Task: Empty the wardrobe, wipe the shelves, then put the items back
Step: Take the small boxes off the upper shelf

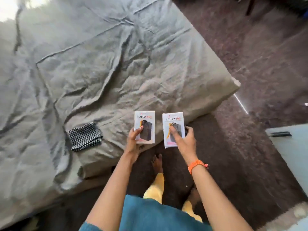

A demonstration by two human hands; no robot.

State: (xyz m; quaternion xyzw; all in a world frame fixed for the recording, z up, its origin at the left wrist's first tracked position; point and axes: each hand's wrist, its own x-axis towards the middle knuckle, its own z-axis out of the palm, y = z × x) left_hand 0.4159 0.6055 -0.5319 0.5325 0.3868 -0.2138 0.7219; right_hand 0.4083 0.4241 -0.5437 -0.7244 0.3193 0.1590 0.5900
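Boxes: left hand (135,137) grips one box (144,127), right hand (185,138) grips the other (173,129), over the bed (103,67) edge near a checked cloth (85,136). Likely emptying stage; wardrobe unseen, wiping unconfirmed.

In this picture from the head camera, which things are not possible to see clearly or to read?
- Left box: small print blurred; left hand covers the lower left.
- Right box: last character of the title blurred; right hand covers part of the front.
- Both boxes: contents hidden.
- Checked cloth: folded, inner layers hidden.
- Wardrobe: outside the frame.
- Dark object at the right: too blurred to identify.
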